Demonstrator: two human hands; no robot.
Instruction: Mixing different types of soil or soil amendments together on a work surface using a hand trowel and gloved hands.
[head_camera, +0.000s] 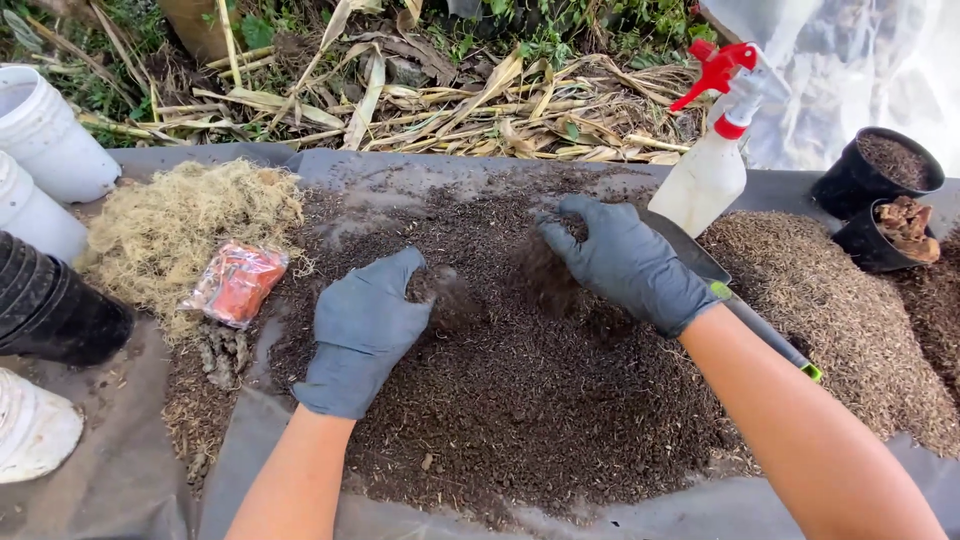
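Observation:
A wide pile of dark brown potting mix (520, 400) lies spread on a grey plastic sheet (120, 470). My left hand (365, 325), in a grey glove, is cupped over the pile with some mix in its curled fingers. My right hand (625, 262), also gloved, hovers just above the pile further back, fingers bent, and loose mix falls blurred beneath it. A trowel with a dark handle and green tip (760, 330) lies under my right forearm.
A white spray bottle with a red trigger (712, 165) stands behind my right hand. Lighter chaff (850, 310) lies right, beside two black pots (880, 170). Pale dry moss (190, 220) and an orange packet (237, 283) lie left, near white buckets (45, 135) and stacked black pots (45, 310).

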